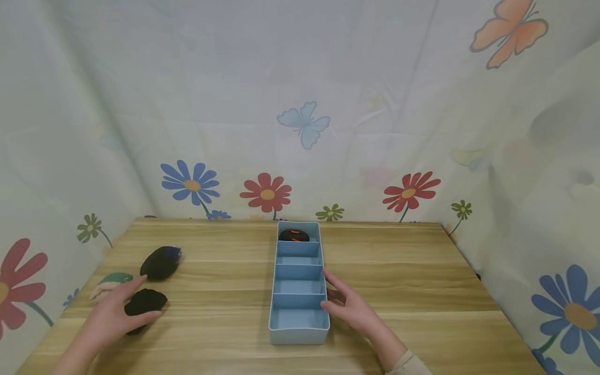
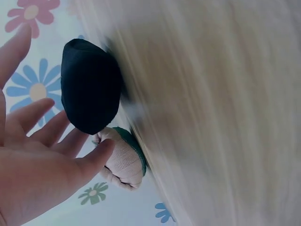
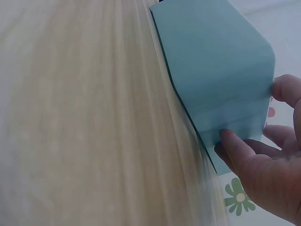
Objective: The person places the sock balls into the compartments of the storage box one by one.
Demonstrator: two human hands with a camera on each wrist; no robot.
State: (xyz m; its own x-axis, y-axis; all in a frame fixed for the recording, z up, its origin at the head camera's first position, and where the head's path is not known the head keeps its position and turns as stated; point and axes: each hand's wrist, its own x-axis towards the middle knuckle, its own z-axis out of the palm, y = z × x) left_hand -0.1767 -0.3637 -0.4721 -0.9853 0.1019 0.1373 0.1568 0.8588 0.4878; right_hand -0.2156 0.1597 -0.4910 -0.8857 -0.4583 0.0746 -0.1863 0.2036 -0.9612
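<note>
My left hand [image 1: 107, 319] is at the left of the table, thumb and fingers spread around a black rolled sock bundle [image 1: 146, 303]. In the left wrist view the fingers are extended beside a black bundle [image 2: 89, 89]. Just beyond lie another black bundle [image 1: 159, 264] with a purple end and a cream knit bundle with a green edge [image 1: 117, 277]. At the middle stands a long light-blue divided box [image 1: 299, 337]. My right hand [image 1: 353, 310] touches its right side, fingertips against the wall [image 3: 211, 75]. A black bundle with orange marks [image 1: 294, 235] sits in the farthest compartment.
The wood-grain table [image 1: 225, 291] carries the box and bundles. A pale cloth [image 1: 365, 172] printed with flowers and butterflies hangs along its back and both sides. The nearer compartments of the box show bare blue floors.
</note>
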